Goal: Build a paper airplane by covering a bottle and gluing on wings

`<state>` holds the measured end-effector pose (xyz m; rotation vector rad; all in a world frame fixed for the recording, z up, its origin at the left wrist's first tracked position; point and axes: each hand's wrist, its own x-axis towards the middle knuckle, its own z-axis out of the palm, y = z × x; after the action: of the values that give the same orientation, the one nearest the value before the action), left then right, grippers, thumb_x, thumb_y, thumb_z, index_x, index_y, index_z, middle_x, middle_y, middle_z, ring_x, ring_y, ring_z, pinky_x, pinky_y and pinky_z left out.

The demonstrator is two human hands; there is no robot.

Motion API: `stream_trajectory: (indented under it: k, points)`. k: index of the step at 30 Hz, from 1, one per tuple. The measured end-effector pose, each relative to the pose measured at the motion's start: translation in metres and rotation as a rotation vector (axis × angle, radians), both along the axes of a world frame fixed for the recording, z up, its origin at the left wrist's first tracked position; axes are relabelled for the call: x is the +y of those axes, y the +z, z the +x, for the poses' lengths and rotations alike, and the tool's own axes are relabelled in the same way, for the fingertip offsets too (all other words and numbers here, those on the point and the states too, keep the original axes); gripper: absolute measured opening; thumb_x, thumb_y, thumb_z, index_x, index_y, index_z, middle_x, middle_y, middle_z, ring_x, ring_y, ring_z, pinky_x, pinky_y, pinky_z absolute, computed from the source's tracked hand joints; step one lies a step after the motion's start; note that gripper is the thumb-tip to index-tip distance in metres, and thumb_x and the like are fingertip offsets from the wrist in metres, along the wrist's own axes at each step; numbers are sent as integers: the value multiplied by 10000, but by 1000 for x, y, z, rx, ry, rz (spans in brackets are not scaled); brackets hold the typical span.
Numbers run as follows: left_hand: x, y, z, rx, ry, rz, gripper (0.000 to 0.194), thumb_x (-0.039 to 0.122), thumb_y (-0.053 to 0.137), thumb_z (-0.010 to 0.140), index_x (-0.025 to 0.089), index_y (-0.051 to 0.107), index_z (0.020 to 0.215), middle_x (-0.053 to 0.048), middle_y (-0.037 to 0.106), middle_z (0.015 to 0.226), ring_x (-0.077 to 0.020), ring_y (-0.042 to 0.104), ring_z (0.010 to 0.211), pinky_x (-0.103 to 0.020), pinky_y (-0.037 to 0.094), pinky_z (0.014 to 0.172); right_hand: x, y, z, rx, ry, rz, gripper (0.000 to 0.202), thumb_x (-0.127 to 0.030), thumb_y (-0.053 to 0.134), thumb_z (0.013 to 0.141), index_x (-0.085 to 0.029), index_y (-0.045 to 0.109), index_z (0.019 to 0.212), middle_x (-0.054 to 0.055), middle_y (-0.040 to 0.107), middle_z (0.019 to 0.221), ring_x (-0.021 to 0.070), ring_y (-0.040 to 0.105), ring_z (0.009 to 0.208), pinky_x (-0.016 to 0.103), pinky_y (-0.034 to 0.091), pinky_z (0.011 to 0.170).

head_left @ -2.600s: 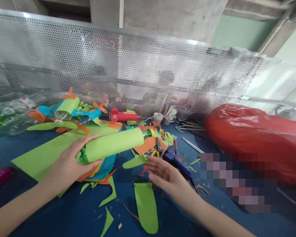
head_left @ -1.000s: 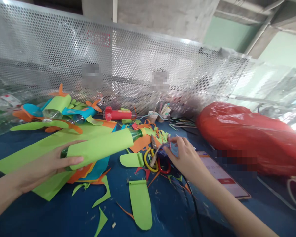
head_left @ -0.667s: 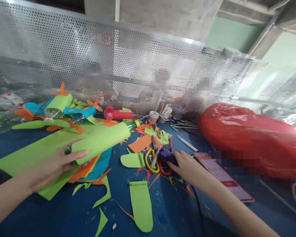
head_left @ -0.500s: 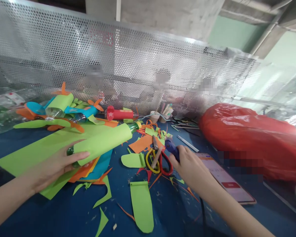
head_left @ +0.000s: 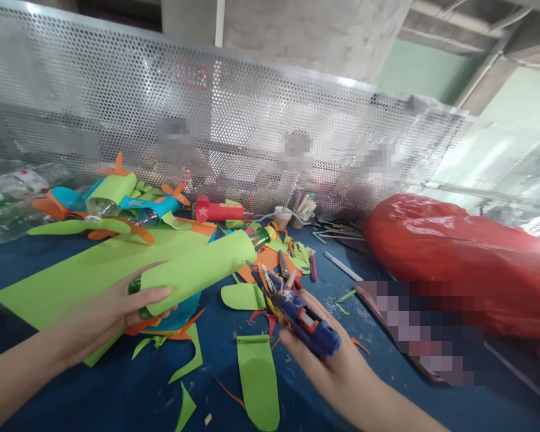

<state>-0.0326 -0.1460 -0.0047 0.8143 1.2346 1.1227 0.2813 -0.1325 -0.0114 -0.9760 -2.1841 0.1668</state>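
My left hand (head_left: 137,300) is wrapped round the base end of a green plastic bottle (head_left: 202,267) covered in light green paper, its yellow-capped neck pointing to the upper right. My right hand (head_left: 319,342) grips a dark blue glue gun (head_left: 303,318), whose nozzle points up and left, close beneath the bottle's neck end. Partly behind the glue gun lie scissors (head_left: 283,264), their handles mostly hidden. Two rounded green foam or paper pieces, one short (head_left: 240,296) and one longer (head_left: 258,378), rest on the table between my hands.
Bottle planes (head_left: 112,195) and clear bottles (head_left: 4,210) stand at the left. A red-wrapped bottle (head_left: 222,212) and cups with sticks (head_left: 303,213) are at the back. A red plastic bag (head_left: 454,258) and a phone (head_left: 400,336) lie right. People sit behind the perforated metal screen (head_left: 252,114).
My right hand has lifted the glue gun and swung its nozzle left towards the bottle. The left hand and bottle have shifted slightly right.
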Motion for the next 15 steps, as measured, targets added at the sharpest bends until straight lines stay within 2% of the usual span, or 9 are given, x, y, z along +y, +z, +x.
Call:
stream_trajectory:
  k: [3, 8, 11, 15]
  points:
    - [-1, 3, 2, 4, 5, 5, 754, 309, 792, 718, 284, 385, 1351, -55, 639, 1235, -218, 678, 991, -305, 597, 816, 0, -7, 2, -26, -31, 78, 403, -407, 525, 897, -136, 537, 1195, 198, 639, 1179, 297, 617, 1112, 389, 555, 892]
    - [-1, 3, 3, -10, 10, 11, 751, 287, 790, 721, 278, 385, 1353, -57, 678, 1168, -215, 705, 905, -326, 607, 790, 3, -13, 6, -18, -109, 56, 460, -430, 539, 884, -141, 532, 1241, 199, 621, 1228, 316, 598, 1142, 426, 537, 917]
    - [-1, 2, 1, -28, 16, 0, 750, 289, 804, 700, 287, 406, 1336, -56, 654, 1221, -233, 686, 978, -332, 598, 824, 5, -14, 7, -22, -108, 33, 450, -430, 541, 880, -161, 538, 1241, 183, 620, 1237, 317, 584, 1160, 438, 525, 934]
    - [-2, 1, 2, -27, -11, -2, 779, 309, 806, 693, 300, 390, 1352, -55, 618, 1282, -273, 637, 1087, -373, 581, 873, 5, -14, 4, -41, -111, 92, 441, -445, 515, 895, -150, 541, 1223, 201, 615, 1235, 321, 597, 1143, 422, 556, 893]
